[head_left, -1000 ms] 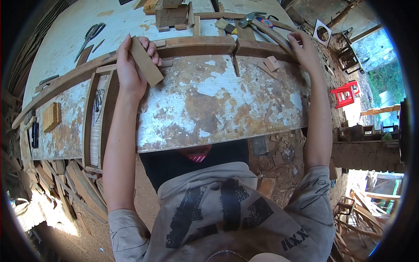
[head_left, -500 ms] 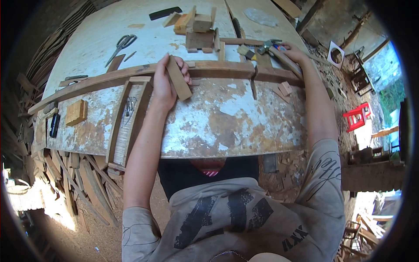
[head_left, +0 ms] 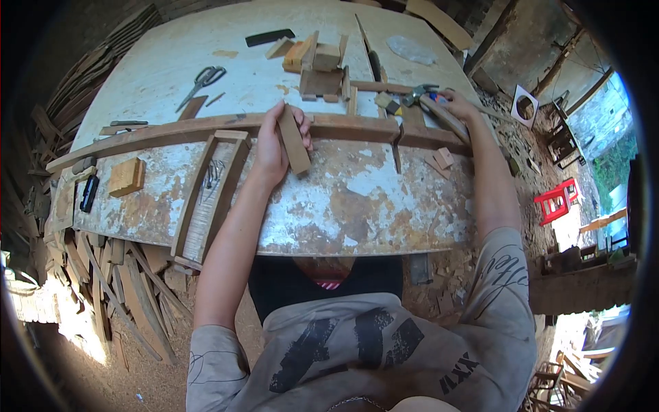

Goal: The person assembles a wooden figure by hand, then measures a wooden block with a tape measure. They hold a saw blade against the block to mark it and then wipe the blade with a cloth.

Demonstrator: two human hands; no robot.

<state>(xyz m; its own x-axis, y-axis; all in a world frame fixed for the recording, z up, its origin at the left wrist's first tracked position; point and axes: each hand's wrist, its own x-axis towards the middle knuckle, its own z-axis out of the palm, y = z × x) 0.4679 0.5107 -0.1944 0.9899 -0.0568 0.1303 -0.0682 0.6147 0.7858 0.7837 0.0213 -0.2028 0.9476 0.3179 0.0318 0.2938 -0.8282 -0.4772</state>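
On the peeling white table (head_left: 357, 199), my left hand (head_left: 273, 147) grips a flat brown wooden block (head_left: 294, 141); my right hand (head_left: 458, 106) grasps the wooden-handled hammer (head_left: 427, 101).

Beyond the fingers, scissors (head_left: 200, 81), a black flat bar (head_left: 270, 37) and stacked wood offcuts (head_left: 317, 63) lie on a worn white workbench (head_left: 357, 199); far right of them stands a red stool (head_left: 557, 200).

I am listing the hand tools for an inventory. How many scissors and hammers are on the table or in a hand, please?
Scissors: 1, lying on the table.
Hammer: 1, handle in the right hand.
Total: 2.
The left hand holds a wood strip, not a tool.
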